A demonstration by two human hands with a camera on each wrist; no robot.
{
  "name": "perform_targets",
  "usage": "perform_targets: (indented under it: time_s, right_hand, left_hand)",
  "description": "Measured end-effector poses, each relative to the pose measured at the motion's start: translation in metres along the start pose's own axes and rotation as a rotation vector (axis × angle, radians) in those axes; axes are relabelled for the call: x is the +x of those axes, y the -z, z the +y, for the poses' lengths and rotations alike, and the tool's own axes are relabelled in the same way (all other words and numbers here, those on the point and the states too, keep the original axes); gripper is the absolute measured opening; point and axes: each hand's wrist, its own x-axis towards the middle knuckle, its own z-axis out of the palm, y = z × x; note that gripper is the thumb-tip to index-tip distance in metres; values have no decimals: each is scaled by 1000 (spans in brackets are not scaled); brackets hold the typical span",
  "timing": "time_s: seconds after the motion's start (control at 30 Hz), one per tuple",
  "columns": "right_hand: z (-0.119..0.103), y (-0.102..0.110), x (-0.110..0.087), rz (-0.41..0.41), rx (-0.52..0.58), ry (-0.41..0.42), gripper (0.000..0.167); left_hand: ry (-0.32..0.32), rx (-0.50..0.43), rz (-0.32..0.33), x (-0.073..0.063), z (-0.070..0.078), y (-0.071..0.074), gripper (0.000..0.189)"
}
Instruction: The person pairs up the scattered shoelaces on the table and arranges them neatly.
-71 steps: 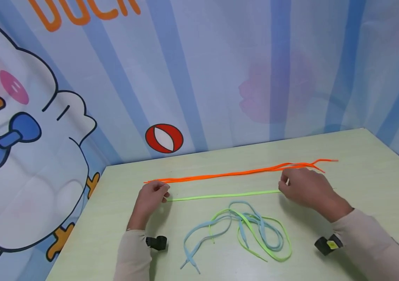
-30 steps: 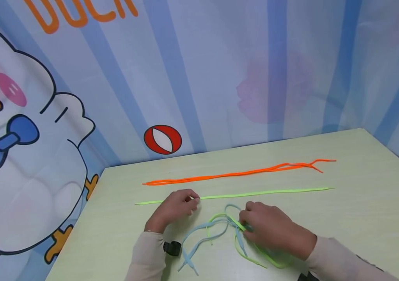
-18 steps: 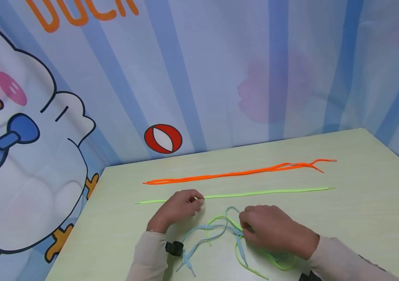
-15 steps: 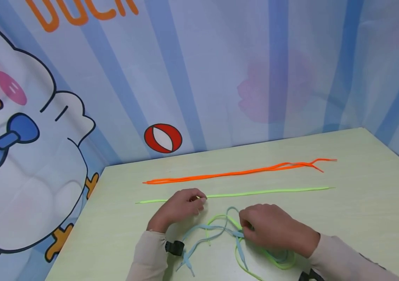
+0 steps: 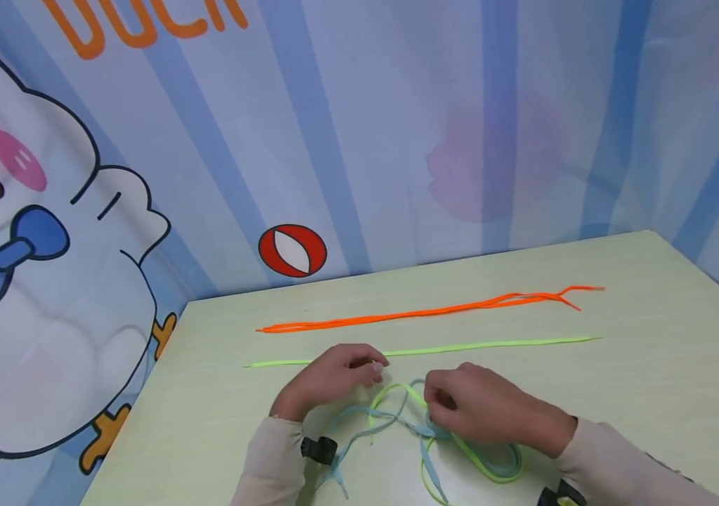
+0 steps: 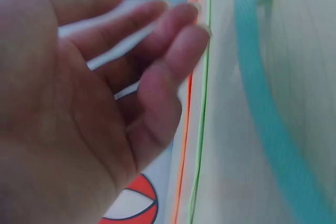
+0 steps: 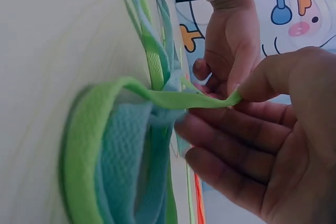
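A light green shoelace [image 7: 79, 156] lies tangled with light blue shoelaces [image 6: 256, 87] near the front of the table. Thumb and fingers of my right hand [image 5: 492, 406] pinch the green lace, lifting a stretch of it off the tangle, as the right wrist view shows. To its left, my left hand [image 5: 334, 377] hovers with loosely bent fingers and nothing between them. A second green lace [image 5: 486, 345] stretches straight across the table just behind both hands; the left hand covers part of it in the head view.
Orange laces [image 5: 397, 315] lie in a long bundle further back, their right ends forked. The pale table [image 5: 650, 393] meets a printed blue curtain [image 5: 384, 140] at its rear edge. Each wrist wears a small black camera [image 5: 319, 450].
Both hands have left the straight green lace. My right hand has come down to the tangle and taken hold of green lace there; my left hand has drifted right, towards it.
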Motion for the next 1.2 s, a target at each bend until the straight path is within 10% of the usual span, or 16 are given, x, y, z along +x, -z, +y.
perform_targets:
  time_s: [0.33, 0.83, 1.2]
  right_hand:
    - [-6, 2, -1, 53, 381, 85, 14]
    - [-4, 0, 1, 95, 376, 107, 13]
    - [1, 3, 2, 71, 439, -30, 15]
  left_hand:
    - [-249, -187, -230, -1, 10, -4, 30]
    - [-216, -245, -234, -3, 11, -2, 21]
    - [-187, -195, -211, -4, 6, 1, 30]
